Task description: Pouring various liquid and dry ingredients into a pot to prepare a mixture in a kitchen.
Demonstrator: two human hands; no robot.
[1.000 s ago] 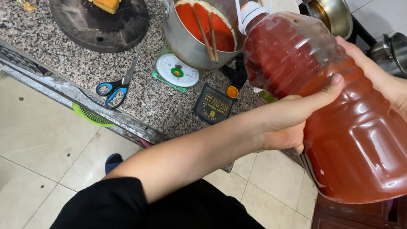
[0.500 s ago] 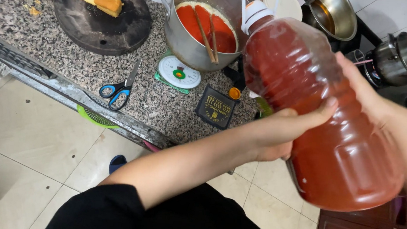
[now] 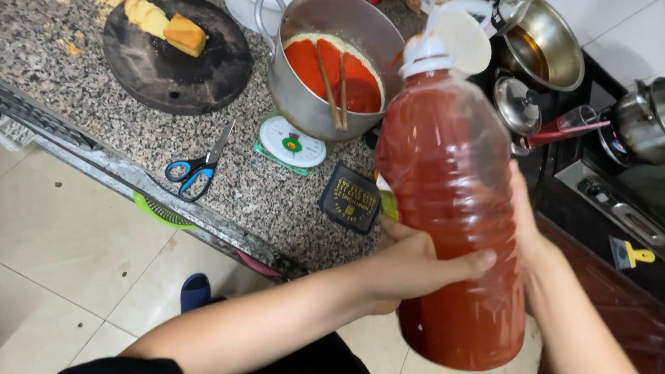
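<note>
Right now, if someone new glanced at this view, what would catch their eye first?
A big clear bottle of orange-red liquid fills the middle, upright, held by the left hand in front and the right hand behind. Just behind it on the speckled counter stands a metal pot of red sauce with chopsticks in it. Left of the pot, a round dark board carries yellow pieces.

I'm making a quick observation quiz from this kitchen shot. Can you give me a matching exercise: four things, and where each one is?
Things:
1. bottle of red liquid
2. chopsticks
3. scissors
4. yellow block

Places:
A. on the round dark board
B. flat on the granite counter
C. between the left hand and right hand
D. in the metal pot of red sauce

Pairs: 1-C, 2-D, 3-B, 4-A
</note>
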